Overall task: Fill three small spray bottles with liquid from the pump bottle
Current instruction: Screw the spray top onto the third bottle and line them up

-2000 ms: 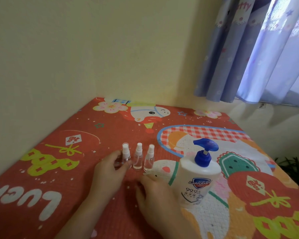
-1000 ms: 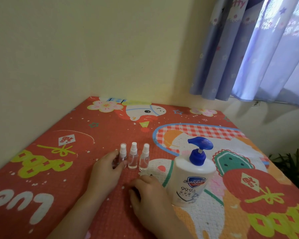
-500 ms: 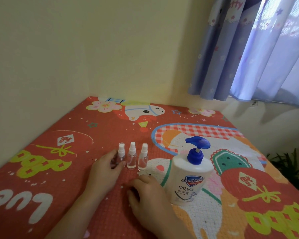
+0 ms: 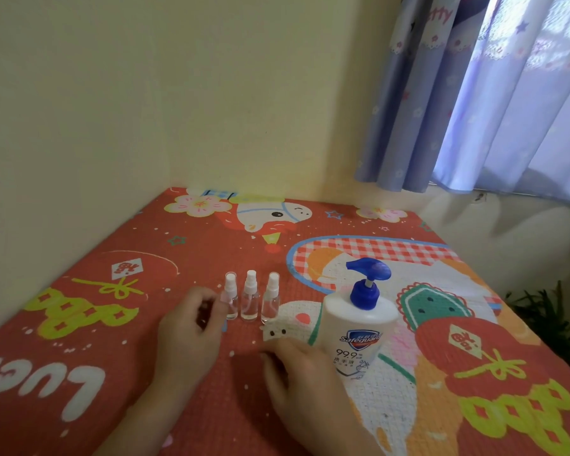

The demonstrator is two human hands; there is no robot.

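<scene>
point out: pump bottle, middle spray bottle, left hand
pump bottle (image 4: 359,327): head view, white body above the label
middle spray bottle (image 4: 250,304): head view, clear body
left hand (image 4: 188,330): head view, back of hand

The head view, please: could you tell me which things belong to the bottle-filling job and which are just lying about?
For the job:
- three small spray bottles, in a row with caps on
- pump bottle, upright
- left hand, at the leftmost bottle
- right hand, on the mat

Just there:
- patterned mat
- curtain
- plant

Pump bottle (image 4: 359,327) label: "Safeguard", "99.9". Table (image 4: 185,255) cover: white upside-down "LUC…" at near-left edge. Curtain (image 4: 441,93): partial "…tty".
</scene>
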